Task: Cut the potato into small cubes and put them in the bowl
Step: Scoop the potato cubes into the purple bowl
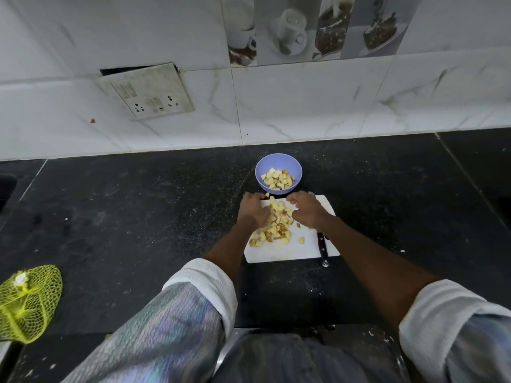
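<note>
Cupping loose, light, slippery cubes (pixel 276 222) mid-frame, left hand (pixel 253 208) and right hand (pixel 305 208) curl around the pile, scooping from beneath toward the bowl (pixel 278 161).

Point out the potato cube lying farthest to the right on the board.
The lone potato cube near the knife, apart from the main pile between both hands.

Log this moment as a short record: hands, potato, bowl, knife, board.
left hand: on the board, fingers curled against the cube pile
right hand: opposite side of the pile, fingers curled toward it
potato cubes: heaped on the board between both hands, a few strays
bowl: lilac, beyond the board, already partly filled with cubes
knife: lying along the board's right edge, unheld
cutting board: white, on the black counter
</note>
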